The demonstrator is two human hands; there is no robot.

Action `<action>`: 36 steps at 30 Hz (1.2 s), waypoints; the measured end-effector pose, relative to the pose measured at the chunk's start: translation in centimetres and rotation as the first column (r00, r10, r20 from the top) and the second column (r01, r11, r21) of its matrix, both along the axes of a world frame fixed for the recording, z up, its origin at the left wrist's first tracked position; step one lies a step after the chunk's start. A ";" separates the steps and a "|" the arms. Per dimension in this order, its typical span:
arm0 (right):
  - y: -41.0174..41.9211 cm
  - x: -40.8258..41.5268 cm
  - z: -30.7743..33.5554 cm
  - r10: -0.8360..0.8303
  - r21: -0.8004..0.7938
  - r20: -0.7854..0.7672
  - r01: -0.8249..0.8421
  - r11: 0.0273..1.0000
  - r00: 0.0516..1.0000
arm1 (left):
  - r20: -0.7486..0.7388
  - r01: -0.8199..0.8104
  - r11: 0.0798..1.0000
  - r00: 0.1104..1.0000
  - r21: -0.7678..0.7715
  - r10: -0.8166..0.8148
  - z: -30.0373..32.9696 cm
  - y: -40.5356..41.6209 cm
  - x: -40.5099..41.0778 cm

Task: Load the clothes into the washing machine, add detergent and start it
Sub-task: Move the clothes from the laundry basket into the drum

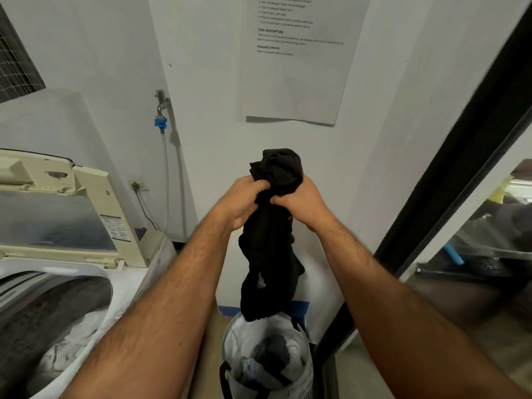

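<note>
Head view shows the left hand [240, 201] and the right hand [300, 201] side by side in mid-air, both with fingers curled tight into the upper part of a black garment [270, 243]. A bunch of cloth sticks up above the fists while the rest hangs straight down, its tail just over the laundry basket [267, 361] on the floor below, which holds more white and dark clothes. Held high like this, the garment probably clears the basket rim so it can swing left. At the near left stands the washing machine [126, 286], its lid [66, 214] raised and white laundry [72, 344] already in the drum. On the far wall hangs a paper sheet [296, 59]; its headings read "TASK DESCRIPTION" and "REQUIRED PROPS", the smaller lines being too blurred to read.
</note>
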State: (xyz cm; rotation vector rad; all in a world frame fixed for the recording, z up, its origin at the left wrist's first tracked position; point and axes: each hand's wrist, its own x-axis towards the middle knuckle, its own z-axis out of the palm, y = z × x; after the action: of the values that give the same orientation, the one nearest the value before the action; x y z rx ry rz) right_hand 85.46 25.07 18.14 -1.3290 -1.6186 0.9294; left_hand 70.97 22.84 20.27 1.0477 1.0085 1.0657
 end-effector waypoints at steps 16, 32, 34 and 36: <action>-0.9 -0.1 3.6 -0.336 -0.493 -0.677 -0.064 0.868 0.655 | 0.495 0.149 0.666 0.788 -0.731 0.367 -8.7 -3.3 0.2; -2.3 3.1 1.1 0.262 -0.199 -0.461 -0.386 0.901 0.848 | 0.400 0.107 0.966 0.917 -0.237 -0.003 -1.8 -1.5 1.8; -2.2 2.8 0.8 0.243 -0.153 -0.480 -0.353 0.923 0.843 | 0.259 0.042 0.984 0.966 -0.175 0.004 -1.5 -1.4 1.4; -2.0 2.2 0.8 0.165 -0.125 -0.473 -0.251 0.960 0.866 | 0.062 -0.092 0.992 0.993 -0.085 0.098 -1.7 -1.4 1.0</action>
State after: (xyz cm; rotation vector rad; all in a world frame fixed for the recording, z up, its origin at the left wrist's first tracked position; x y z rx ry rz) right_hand 87.64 23.11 18.98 -0.9574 -1.3417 1.4355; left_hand 71.96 21.45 18.62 0.8995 1.0485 1.1195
